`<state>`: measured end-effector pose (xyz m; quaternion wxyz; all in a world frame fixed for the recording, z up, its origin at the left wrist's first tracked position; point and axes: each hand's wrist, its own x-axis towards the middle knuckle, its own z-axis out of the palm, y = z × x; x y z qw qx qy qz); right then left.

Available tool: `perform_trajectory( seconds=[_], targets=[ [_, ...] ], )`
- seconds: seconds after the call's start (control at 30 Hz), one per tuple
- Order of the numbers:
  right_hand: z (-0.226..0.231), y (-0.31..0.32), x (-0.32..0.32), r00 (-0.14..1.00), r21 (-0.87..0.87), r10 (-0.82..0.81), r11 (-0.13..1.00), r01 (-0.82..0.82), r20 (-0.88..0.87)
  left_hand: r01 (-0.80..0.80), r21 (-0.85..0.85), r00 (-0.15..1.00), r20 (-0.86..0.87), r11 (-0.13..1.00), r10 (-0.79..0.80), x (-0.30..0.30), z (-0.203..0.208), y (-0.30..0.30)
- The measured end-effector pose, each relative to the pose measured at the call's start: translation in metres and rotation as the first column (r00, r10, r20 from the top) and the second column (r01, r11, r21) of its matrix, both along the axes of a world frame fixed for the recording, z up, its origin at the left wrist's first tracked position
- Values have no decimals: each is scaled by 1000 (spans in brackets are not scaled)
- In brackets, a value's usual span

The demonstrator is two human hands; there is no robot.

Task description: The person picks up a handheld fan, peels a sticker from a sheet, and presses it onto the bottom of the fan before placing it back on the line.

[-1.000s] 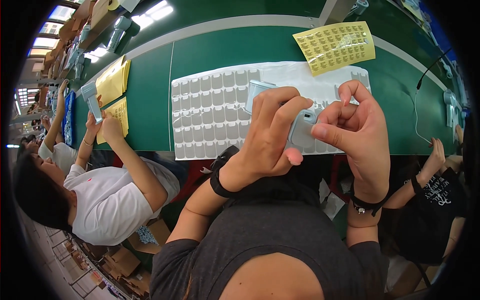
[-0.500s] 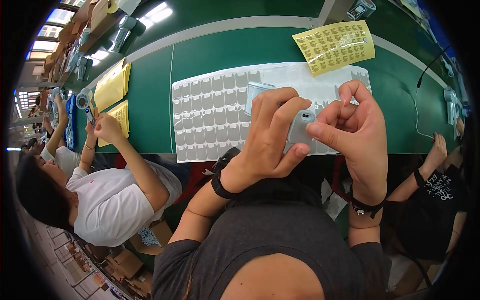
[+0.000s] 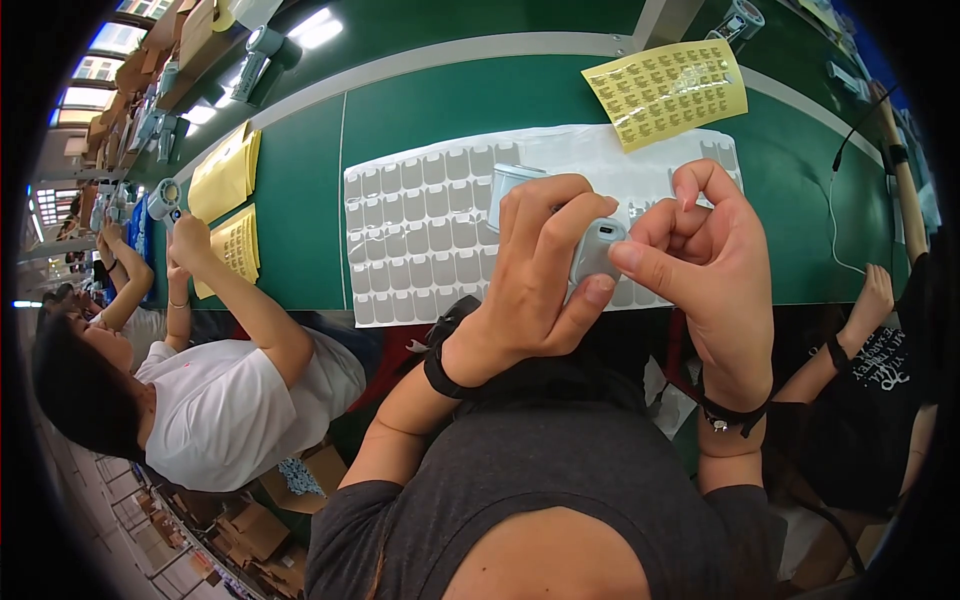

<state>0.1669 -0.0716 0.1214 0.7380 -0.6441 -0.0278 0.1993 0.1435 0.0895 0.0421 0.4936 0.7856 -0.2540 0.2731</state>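
Observation:
My left hand (image 3: 545,260) is closed around a light blue handheld fan (image 3: 592,262), its rounded end with a small dark port turned up toward me. Most of the fan's body is hidden behind my fingers. At the right edge of that end sits the thumb of my right hand (image 3: 705,270), whose fingers are curled in; whatever lies between thumb and fingers is hidden. Behind my left hand a pale blue, flat-sided piece (image 3: 512,185) shows; I cannot tell whether it belongs to the fan. Under both hands lies a white sheet of grey rounded stickers (image 3: 415,225).
A yellow label sheet (image 3: 670,95) overlaps the sticker sheet's far right edge. More yellow sheets (image 3: 225,180) lie left on the green table (image 3: 300,170). A co-worker (image 3: 220,390) at left holds a fan (image 3: 163,203). Another person's hand (image 3: 875,295) is at right, near a white cable (image 3: 835,225).
The fan's end has tilted and shifted slightly left in my left hand, and my left thumb has moved up along it. My right hand has barely moved.

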Motion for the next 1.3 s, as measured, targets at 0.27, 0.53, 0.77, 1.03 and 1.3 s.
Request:
perform_trajectory(
  seconds=[0.27, 0.53, 0.77, 1.03, 1.3],
  targets=[
    [-1, 3, -4, 999, 1, -7, 1000, 7, 52, -24, 4, 1000, 10, 1000, 24, -2, 1, 0],
    [1, 3, -3, 993, -113, 24, 994, -11, 112, -41, 28, 999, 23, 999, 40, -3, 1, 0],
    [-11, -7, 22, 969, -273, 223, 943, -188, 106, 8, -8, 999, -41, 1000, -9, -3, 9, 7],
    [-5, -3, 36, 882, -32, 468, 884, -467, 55, 167, -344, 964, -140, 924, -227, -2, 1, 6],
    [-8, 12, 98, 850, -152, 512, 856, -494, 125, -284, 341, 932, -124, 896, 342, 17, 60, 84]
  ],
)
